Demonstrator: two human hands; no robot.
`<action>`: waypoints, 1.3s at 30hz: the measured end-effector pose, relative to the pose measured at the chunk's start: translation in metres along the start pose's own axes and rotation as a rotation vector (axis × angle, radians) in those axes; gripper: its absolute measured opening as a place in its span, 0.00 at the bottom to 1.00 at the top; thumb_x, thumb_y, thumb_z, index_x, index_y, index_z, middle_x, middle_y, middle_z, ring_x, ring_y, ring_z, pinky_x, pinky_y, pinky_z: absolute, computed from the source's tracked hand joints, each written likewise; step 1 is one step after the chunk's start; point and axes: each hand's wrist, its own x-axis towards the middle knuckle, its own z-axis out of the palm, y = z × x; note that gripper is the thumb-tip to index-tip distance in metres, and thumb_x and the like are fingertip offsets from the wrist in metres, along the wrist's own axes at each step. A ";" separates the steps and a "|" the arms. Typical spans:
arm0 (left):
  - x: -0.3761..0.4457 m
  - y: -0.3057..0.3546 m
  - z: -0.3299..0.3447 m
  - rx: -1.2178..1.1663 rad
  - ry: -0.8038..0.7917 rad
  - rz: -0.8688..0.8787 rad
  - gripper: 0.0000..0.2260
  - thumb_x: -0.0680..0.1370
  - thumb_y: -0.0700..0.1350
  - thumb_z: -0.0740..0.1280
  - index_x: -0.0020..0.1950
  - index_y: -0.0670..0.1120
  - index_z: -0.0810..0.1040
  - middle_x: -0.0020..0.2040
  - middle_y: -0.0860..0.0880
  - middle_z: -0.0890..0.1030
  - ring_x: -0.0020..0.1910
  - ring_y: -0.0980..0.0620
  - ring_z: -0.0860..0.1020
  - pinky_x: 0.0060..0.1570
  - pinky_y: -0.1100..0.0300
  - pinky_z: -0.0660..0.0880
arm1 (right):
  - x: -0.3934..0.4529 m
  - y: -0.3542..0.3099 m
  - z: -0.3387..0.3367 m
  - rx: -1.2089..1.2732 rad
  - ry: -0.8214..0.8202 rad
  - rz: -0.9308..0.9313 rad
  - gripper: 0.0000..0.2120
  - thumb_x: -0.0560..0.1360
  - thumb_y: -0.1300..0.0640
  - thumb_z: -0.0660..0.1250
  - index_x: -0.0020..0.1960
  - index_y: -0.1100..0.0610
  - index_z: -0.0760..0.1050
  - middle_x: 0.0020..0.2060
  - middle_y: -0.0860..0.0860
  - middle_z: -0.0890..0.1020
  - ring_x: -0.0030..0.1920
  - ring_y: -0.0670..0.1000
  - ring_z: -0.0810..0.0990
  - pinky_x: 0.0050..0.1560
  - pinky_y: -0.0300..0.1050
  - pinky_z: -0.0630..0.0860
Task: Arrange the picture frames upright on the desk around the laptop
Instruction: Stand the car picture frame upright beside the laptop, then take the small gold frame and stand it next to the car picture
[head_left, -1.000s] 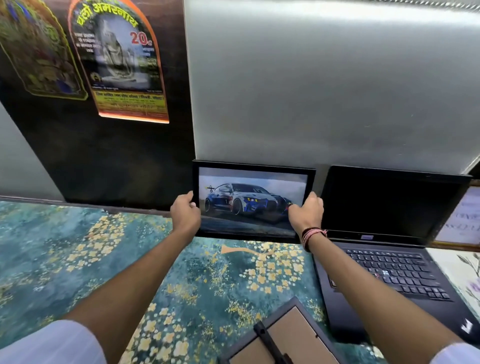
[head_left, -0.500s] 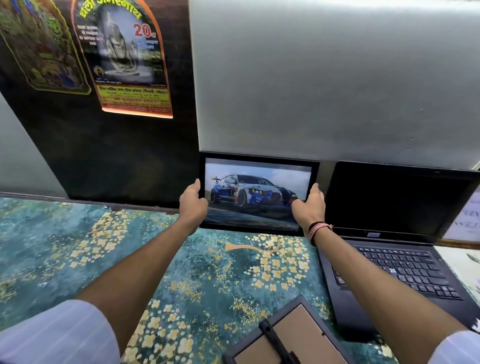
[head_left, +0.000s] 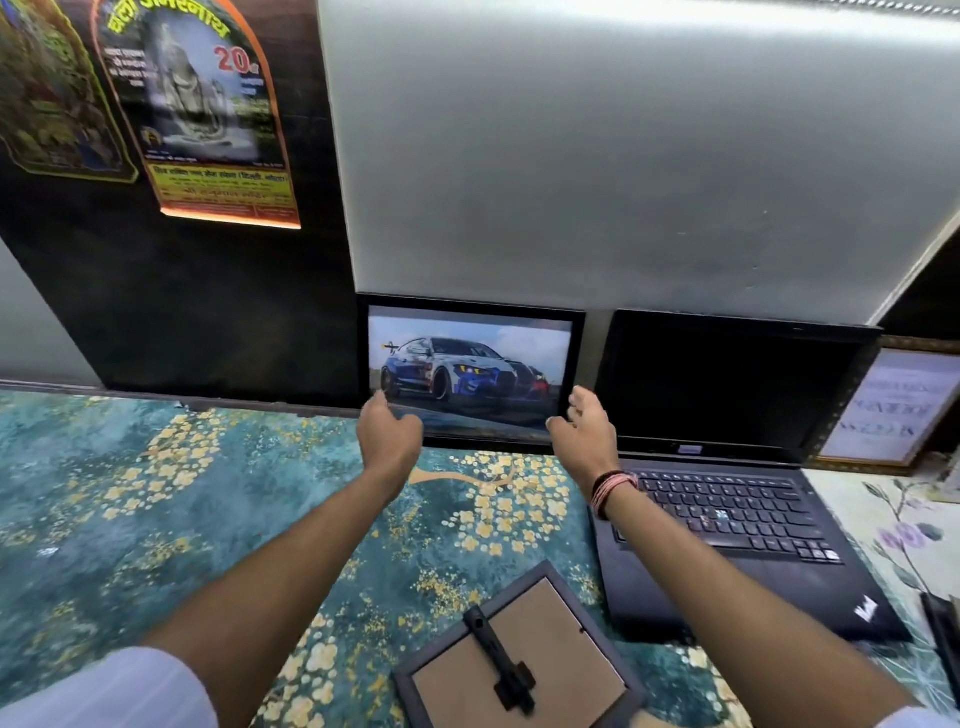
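A black frame with a car picture (head_left: 470, 364) stands upright against the back wall, just left of the open black laptop (head_left: 727, 467). My left hand (head_left: 387, 434) hovers in front of its lower left corner, fingers loosely curled, holding nothing. My right hand (head_left: 584, 436) is off its lower right corner, fingers apart. A grey frame (head_left: 519, 660) lies face down near me, its brown backing and black stand up. A gold-edged frame with text (head_left: 888, 405) stands upright right of the laptop.
The desk carries a teal cover with yellow flowers (head_left: 156, 519). Posters (head_left: 192, 109) hang on the dark wall panel at the left. A pale floral mat (head_left: 898, 530) lies right of the laptop, with a dark object (head_left: 943, 629) at the right edge.
Both hands have let go of the car frame and drawn back a little. The frame now stands on its own against the wall.
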 end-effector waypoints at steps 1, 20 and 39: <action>-0.015 0.002 0.012 -0.010 -0.015 0.005 0.31 0.80 0.37 0.62 0.83 0.40 0.59 0.79 0.37 0.67 0.58 0.45 0.81 0.54 0.48 0.81 | -0.005 0.006 -0.009 0.032 -0.010 0.001 0.26 0.78 0.63 0.64 0.75 0.60 0.65 0.70 0.56 0.75 0.71 0.56 0.74 0.70 0.48 0.71; -0.229 0.118 0.369 -0.128 -0.474 0.195 0.16 0.81 0.40 0.69 0.69 0.41 0.80 0.57 0.48 0.84 0.55 0.52 0.81 0.60 0.58 0.76 | 0.045 0.185 -0.401 0.191 0.306 0.118 0.12 0.77 0.52 0.64 0.57 0.55 0.79 0.48 0.55 0.83 0.52 0.59 0.83 0.57 0.64 0.80; -0.242 0.200 0.549 -0.118 -0.344 0.062 0.30 0.77 0.37 0.62 0.80 0.46 0.63 0.61 0.49 0.82 0.59 0.47 0.79 0.60 0.53 0.77 | 0.136 0.227 -0.483 0.105 -0.043 0.099 0.45 0.69 0.63 0.63 0.81 0.55 0.44 0.72 0.51 0.69 0.69 0.55 0.71 0.69 0.51 0.72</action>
